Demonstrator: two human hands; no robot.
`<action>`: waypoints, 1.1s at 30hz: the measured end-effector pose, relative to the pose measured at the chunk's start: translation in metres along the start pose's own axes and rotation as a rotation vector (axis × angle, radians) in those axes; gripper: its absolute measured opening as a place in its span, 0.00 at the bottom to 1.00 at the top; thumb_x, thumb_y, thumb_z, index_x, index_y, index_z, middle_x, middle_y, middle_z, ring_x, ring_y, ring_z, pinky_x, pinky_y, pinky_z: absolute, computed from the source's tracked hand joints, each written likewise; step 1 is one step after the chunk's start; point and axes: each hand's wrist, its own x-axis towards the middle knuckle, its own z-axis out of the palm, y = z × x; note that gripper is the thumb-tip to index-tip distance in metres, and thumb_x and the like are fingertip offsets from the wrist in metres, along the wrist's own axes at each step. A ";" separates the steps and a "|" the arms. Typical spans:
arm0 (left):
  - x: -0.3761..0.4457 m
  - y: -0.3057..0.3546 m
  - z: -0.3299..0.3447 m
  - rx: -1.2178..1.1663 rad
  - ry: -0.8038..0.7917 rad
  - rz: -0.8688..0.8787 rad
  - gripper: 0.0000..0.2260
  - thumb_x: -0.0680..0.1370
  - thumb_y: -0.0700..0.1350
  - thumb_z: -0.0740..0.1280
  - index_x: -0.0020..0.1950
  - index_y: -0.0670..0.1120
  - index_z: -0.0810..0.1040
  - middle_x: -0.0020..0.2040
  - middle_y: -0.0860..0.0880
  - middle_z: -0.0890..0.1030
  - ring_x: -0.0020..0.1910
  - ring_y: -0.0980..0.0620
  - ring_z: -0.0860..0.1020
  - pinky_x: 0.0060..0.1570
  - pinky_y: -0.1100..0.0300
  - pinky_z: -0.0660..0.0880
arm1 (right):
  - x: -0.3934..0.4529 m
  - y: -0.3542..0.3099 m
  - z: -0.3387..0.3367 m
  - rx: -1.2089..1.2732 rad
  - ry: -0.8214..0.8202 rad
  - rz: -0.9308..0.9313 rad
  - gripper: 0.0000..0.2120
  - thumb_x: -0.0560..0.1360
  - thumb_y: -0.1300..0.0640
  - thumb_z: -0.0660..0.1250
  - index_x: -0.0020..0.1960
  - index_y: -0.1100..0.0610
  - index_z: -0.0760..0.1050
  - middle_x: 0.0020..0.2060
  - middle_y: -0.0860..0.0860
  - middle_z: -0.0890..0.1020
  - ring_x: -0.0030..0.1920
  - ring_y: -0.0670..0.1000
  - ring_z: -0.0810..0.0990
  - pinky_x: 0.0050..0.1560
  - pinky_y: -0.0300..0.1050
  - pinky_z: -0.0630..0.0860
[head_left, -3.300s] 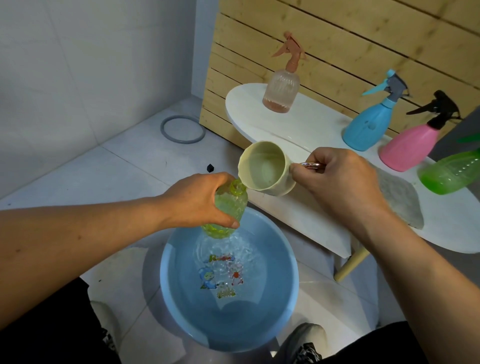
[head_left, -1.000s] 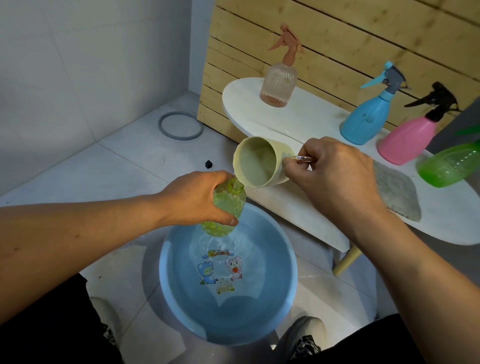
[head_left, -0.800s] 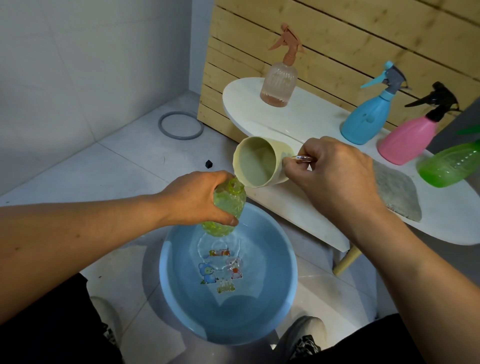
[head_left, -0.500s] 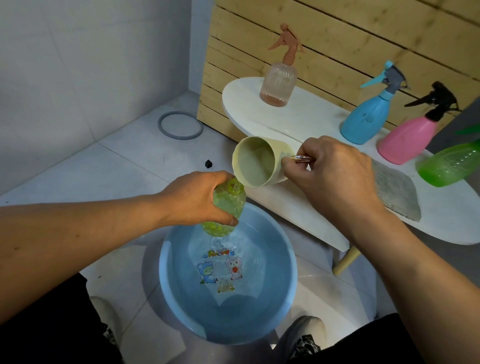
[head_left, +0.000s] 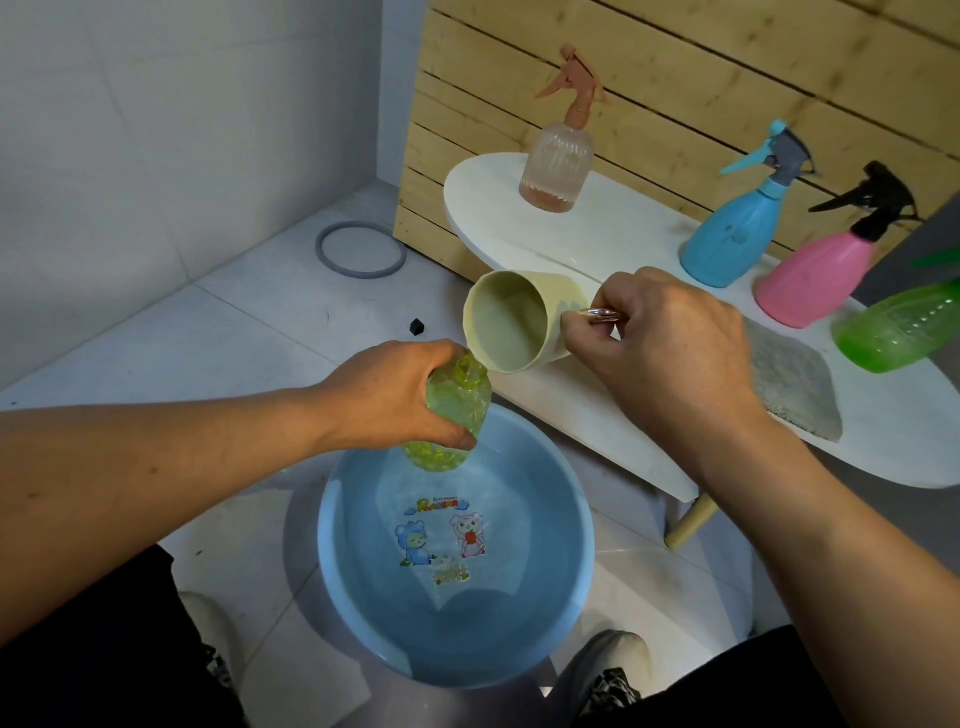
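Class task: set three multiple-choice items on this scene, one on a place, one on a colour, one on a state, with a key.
1. Where is the blue basin? A on a chair; B on the floor below the green bottle; C on a shelf.
2. What colour is the pink spray bottle's trigger? A black; B white; C red.
3. How does the right hand hold the cream cup? A upright; B tilted towards the bottle's neck; C upside down.
Key: 1B, floor shows all round it; 2A, its head is black; 3B, its rim leans over the open neck.

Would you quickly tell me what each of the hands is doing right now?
Left hand: grips the yellow-green clear plastic bottle.
Right hand: holds the tilted cream cup by its metal handle.
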 end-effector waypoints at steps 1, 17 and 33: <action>0.000 0.000 0.000 -0.001 0.002 -0.002 0.31 0.64 0.63 0.80 0.62 0.61 0.73 0.51 0.61 0.80 0.48 0.57 0.79 0.43 0.62 0.75 | 0.000 0.000 0.000 -0.002 0.002 -0.004 0.13 0.79 0.45 0.65 0.40 0.51 0.74 0.35 0.49 0.74 0.35 0.50 0.72 0.31 0.43 0.62; 0.000 -0.003 0.002 -0.017 0.002 0.001 0.32 0.63 0.64 0.80 0.65 0.60 0.75 0.52 0.59 0.81 0.50 0.56 0.80 0.49 0.55 0.80 | -0.001 0.001 0.003 -0.064 0.062 -0.075 0.13 0.79 0.46 0.64 0.41 0.53 0.76 0.36 0.50 0.75 0.35 0.52 0.72 0.34 0.44 0.62; 0.001 -0.004 0.002 -0.031 -0.005 0.022 0.32 0.64 0.63 0.81 0.65 0.60 0.75 0.53 0.60 0.81 0.50 0.58 0.80 0.49 0.59 0.79 | 0.000 0.001 0.005 -0.121 0.079 -0.100 0.14 0.79 0.44 0.64 0.42 0.53 0.76 0.36 0.50 0.75 0.36 0.51 0.73 0.33 0.44 0.66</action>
